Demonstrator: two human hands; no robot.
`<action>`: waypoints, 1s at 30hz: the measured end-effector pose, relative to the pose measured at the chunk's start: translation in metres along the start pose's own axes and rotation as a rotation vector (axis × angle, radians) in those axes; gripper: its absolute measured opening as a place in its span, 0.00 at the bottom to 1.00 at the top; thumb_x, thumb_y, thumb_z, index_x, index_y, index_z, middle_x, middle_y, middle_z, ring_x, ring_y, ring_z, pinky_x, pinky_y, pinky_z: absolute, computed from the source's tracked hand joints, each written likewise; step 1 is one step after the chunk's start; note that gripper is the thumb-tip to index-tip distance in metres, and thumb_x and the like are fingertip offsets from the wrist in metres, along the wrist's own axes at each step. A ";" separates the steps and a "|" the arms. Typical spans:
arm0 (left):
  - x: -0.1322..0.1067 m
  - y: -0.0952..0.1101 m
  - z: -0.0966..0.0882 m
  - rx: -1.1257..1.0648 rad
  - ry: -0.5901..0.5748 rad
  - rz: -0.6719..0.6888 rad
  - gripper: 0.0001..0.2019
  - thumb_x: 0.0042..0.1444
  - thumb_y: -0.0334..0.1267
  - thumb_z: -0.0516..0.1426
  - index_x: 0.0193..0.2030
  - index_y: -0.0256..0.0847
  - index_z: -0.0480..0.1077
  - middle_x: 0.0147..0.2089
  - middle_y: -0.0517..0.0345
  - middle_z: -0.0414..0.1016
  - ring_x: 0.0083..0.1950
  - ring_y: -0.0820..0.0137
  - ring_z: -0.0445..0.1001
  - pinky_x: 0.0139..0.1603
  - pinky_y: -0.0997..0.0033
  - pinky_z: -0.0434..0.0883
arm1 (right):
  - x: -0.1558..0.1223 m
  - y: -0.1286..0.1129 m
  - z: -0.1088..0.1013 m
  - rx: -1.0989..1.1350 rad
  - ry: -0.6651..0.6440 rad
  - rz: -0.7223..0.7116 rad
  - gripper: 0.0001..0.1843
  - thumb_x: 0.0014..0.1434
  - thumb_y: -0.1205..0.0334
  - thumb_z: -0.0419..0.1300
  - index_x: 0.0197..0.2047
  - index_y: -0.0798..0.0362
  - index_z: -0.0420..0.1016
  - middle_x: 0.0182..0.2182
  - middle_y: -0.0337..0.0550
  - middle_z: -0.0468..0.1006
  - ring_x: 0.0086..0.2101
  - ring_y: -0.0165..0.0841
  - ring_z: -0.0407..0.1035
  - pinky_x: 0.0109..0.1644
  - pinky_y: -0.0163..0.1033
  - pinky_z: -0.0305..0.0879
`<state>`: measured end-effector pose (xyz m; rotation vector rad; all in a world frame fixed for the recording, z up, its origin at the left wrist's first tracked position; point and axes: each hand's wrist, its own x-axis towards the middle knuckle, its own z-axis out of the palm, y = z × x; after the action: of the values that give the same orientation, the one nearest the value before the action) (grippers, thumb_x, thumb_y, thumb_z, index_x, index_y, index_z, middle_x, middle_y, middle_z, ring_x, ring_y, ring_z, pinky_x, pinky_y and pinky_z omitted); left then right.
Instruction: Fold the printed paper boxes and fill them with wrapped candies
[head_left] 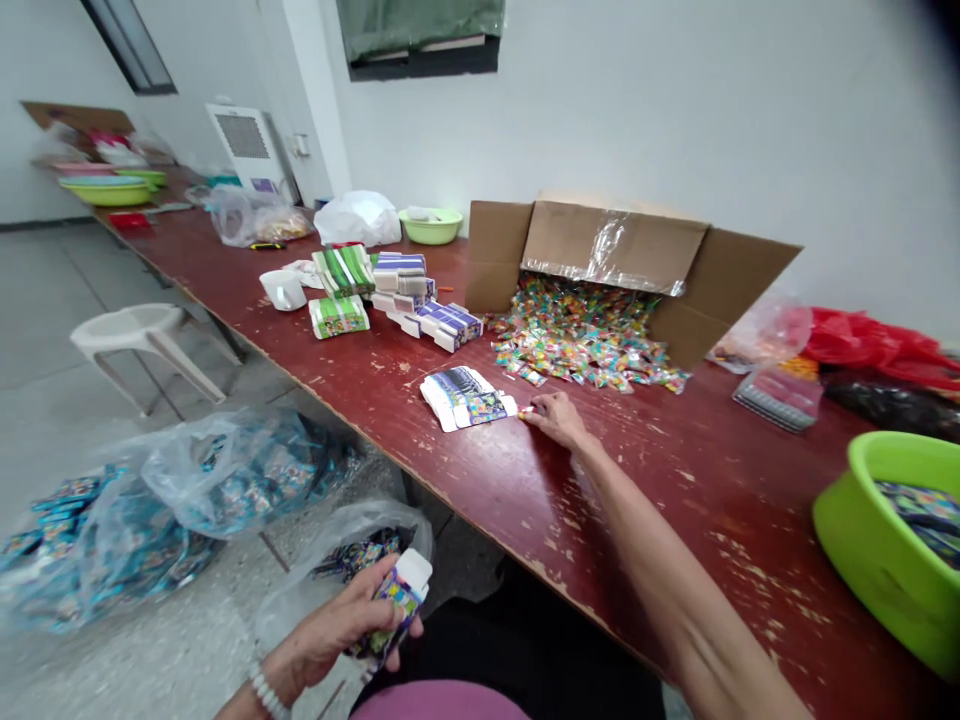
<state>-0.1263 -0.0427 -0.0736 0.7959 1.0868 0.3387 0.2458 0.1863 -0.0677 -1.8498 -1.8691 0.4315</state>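
Note:
My left hand is low at the bottom left, below the table edge, closed round a small colourful printed box with its white flap open. My right hand reaches out over the dark red table. Its fingertips are pinched on a small wrapped candy right beside a stack of flat, unfolded printed boxes. Beyond it, a brown cardboard carton lies on its side, spilling a heap of colourful wrapped candies.
Piles of folded boxes and a white cup sit further left on the table. A green basin stands at the right. Plastic bags of blue packets lie on the floor, near a white stool.

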 end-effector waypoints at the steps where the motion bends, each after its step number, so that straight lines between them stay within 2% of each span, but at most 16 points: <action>1: 0.001 0.000 0.002 -0.044 0.024 0.049 0.42 0.46 0.46 0.64 0.67 0.41 0.53 0.43 0.49 0.79 0.29 0.67 0.77 0.28 0.73 0.64 | -0.002 -0.003 0.001 0.009 -0.003 0.013 0.10 0.54 0.57 0.68 0.37 0.53 0.78 0.41 0.49 0.76 0.43 0.38 0.69 0.45 0.37 0.61; 3: 0.003 0.001 0.008 -0.113 0.074 0.129 0.42 0.48 0.45 0.64 0.67 0.41 0.51 0.43 0.49 0.78 0.28 0.68 0.77 0.28 0.73 0.64 | -0.009 -0.005 -0.002 0.048 0.008 0.051 0.08 0.52 0.59 0.68 0.32 0.53 0.76 0.37 0.47 0.75 0.40 0.37 0.68 0.42 0.37 0.60; 5: 0.004 0.005 0.016 -0.162 0.123 0.180 0.37 0.49 0.43 0.63 0.64 0.41 0.53 0.40 0.53 0.78 0.25 0.70 0.75 0.26 0.73 0.63 | -0.023 -0.001 -0.010 0.094 0.023 0.091 0.09 0.52 0.58 0.67 0.31 0.53 0.73 0.31 0.43 0.74 0.35 0.36 0.67 0.38 0.36 0.58; 9: 0.003 0.024 0.036 -0.189 0.122 0.237 0.23 0.49 0.40 0.60 0.52 0.40 0.60 0.33 0.59 0.75 0.21 0.74 0.71 0.22 0.76 0.61 | -0.071 -0.008 -0.029 0.230 0.018 0.134 0.15 0.58 0.49 0.60 0.37 0.54 0.73 0.25 0.39 0.72 0.28 0.33 0.64 0.32 0.36 0.58; 12: 0.005 0.041 0.054 -0.119 0.089 0.267 0.18 0.49 0.38 0.59 0.47 0.40 0.61 0.31 0.62 0.73 0.20 0.76 0.69 0.20 0.78 0.59 | -0.121 -0.039 -0.034 0.405 -0.104 0.067 0.19 0.61 0.46 0.56 0.42 0.53 0.74 0.29 0.39 0.75 0.27 0.31 0.66 0.32 0.35 0.61; 14: 0.008 0.049 0.066 -0.045 0.070 0.290 0.15 0.49 0.36 0.58 0.44 0.40 0.62 0.31 0.62 0.73 0.20 0.78 0.68 0.20 0.79 0.60 | -0.151 -0.066 -0.032 0.651 -0.291 -0.026 0.17 0.61 0.47 0.59 0.41 0.52 0.75 0.30 0.39 0.76 0.28 0.31 0.67 0.32 0.36 0.62; 16: 0.010 0.054 0.075 0.038 0.056 0.308 0.14 0.49 0.35 0.57 0.42 0.40 0.62 0.31 0.63 0.72 0.20 0.79 0.66 0.21 0.79 0.61 | -0.173 -0.089 -0.028 0.719 -0.395 -0.140 0.13 0.62 0.51 0.59 0.41 0.51 0.76 0.33 0.40 0.78 0.32 0.32 0.69 0.36 0.37 0.64; 17: 0.010 0.055 0.079 0.080 0.052 0.313 0.13 0.49 0.35 0.57 0.42 0.40 0.63 0.32 0.63 0.71 0.21 0.79 0.66 0.21 0.80 0.61 | -0.180 -0.098 -0.026 0.688 -0.404 -0.211 0.10 0.63 0.53 0.59 0.40 0.51 0.77 0.34 0.41 0.78 0.34 0.33 0.70 0.38 0.37 0.65; 20: 0.008 0.054 0.085 0.174 0.046 0.321 0.13 0.49 0.35 0.57 0.42 0.40 0.63 0.32 0.65 0.70 0.22 0.79 0.65 0.21 0.80 0.60 | -0.189 -0.111 -0.021 0.624 -0.411 -0.330 0.08 0.62 0.58 0.60 0.44 0.50 0.75 0.35 0.41 0.78 0.34 0.33 0.71 0.40 0.39 0.65; 23: 0.001 0.054 0.087 0.151 0.031 0.333 0.14 0.49 0.34 0.57 0.44 0.41 0.63 0.32 0.65 0.70 0.22 0.78 0.66 0.21 0.80 0.61 | -0.187 -0.116 -0.020 0.788 -0.517 -0.266 0.15 0.62 0.56 0.61 0.51 0.50 0.70 0.38 0.42 0.80 0.35 0.34 0.74 0.41 0.40 0.68; 25: -0.002 0.053 0.087 0.075 0.029 0.361 0.15 0.50 0.35 0.59 0.45 0.40 0.63 0.32 0.63 0.72 0.22 0.77 0.68 0.21 0.79 0.62 | -0.186 -0.120 -0.021 0.882 -0.516 -0.170 0.16 0.62 0.53 0.61 0.49 0.51 0.70 0.38 0.42 0.80 0.35 0.34 0.74 0.40 0.39 0.68; 28: -0.005 0.051 0.085 -0.093 0.022 0.390 0.18 0.56 0.48 0.59 0.47 0.38 0.64 0.32 0.57 0.75 0.21 0.75 0.70 0.21 0.77 0.63 | -0.186 -0.127 -0.022 0.917 -0.363 -0.032 0.16 0.60 0.48 0.61 0.42 0.53 0.73 0.32 0.40 0.77 0.29 0.30 0.70 0.34 0.37 0.64; 30: -0.004 0.049 0.083 -0.210 0.007 0.374 0.25 0.59 0.59 0.53 0.47 0.36 0.67 0.32 0.52 0.77 0.20 0.74 0.72 0.21 0.76 0.63 | -0.188 -0.129 -0.022 0.927 -0.303 0.015 0.18 0.58 0.46 0.63 0.39 0.53 0.74 0.28 0.37 0.74 0.27 0.29 0.66 0.32 0.35 0.61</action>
<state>-0.0492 -0.0457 -0.0165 0.8078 0.8884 0.7591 0.1443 -0.0081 -0.0013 -1.1910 -1.4148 1.3664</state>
